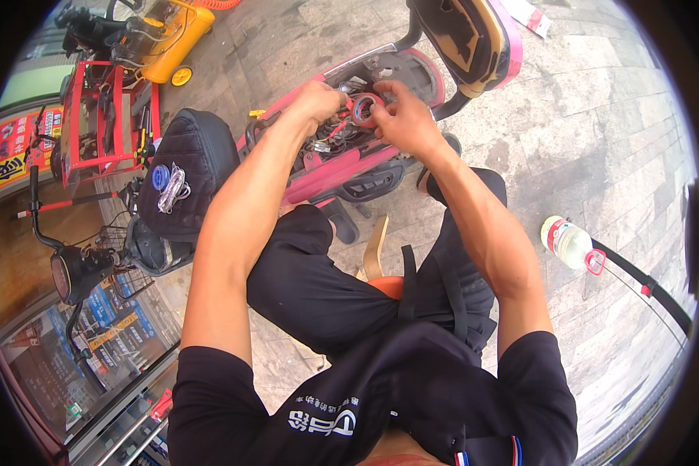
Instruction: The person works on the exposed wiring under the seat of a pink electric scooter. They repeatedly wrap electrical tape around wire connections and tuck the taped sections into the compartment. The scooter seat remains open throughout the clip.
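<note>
My right hand (408, 123) holds a roll of red tape (363, 111) between thumb and fingers, over the opened body of a pink electric scooter (330, 177). Close by on the left, my left hand (321, 103) is closed in a pinch above the wiring; what its fingertips grip is too small to make out. Beneath both hands, a tangle of wires and connectors (320, 145) fills the scooter's open compartment. The scooter's padded seat or backrest (474, 39), with a worn underside, rises beyond my right hand.
On the left, a black quilted seat (198, 147) carries a blue tape roll (161, 178) and a bundle of pale cable (174, 191). Behind it are a red metal rack (74, 128) and a yellow air compressor (180, 43). A bottle of pale liquid (567, 242) lies on the paving at right.
</note>
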A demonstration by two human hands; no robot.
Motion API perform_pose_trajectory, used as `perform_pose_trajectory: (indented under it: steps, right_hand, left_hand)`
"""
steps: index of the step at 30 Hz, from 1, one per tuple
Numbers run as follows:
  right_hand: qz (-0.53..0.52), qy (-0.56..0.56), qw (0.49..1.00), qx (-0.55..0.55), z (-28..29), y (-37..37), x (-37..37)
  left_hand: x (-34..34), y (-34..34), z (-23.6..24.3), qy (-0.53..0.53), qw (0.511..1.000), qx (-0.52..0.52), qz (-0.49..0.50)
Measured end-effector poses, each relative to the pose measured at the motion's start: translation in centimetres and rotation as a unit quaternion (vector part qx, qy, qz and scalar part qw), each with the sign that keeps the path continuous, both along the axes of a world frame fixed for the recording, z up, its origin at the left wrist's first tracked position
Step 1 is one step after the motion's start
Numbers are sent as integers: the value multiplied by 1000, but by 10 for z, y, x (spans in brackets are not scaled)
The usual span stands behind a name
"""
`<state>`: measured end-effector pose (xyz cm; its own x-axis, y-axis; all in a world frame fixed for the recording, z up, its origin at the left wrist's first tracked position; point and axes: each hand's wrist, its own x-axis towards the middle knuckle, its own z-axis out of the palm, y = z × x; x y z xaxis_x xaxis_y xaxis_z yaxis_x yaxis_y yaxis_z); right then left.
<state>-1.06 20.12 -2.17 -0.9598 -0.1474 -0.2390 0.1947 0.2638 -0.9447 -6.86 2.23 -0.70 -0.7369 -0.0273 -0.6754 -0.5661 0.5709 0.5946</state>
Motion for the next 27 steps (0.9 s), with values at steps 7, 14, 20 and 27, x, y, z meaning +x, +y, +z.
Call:
perform_pose_trajectory:
  steps: [7, 14, 20, 27]
  right_hand:
    - [-52, -119, 983, -132, 9, 0, 9]
    - [-149, -165, 948, -226, 6, -7, 7]
    - [-270, -165, 891, -325, 2, -39, 23]
    - [-255, -171, 912, -272, 0, -58, 37]
  left_hand:
    - [-2, -3, -12, 11, 1000, 7, -3]
    - [3, -3, -19, 14, 1000, 5, -13]
    - [8, 1, -13, 25, 999, 26, 2]
    - [9, 1, -17, 107, 990, -66, -64]
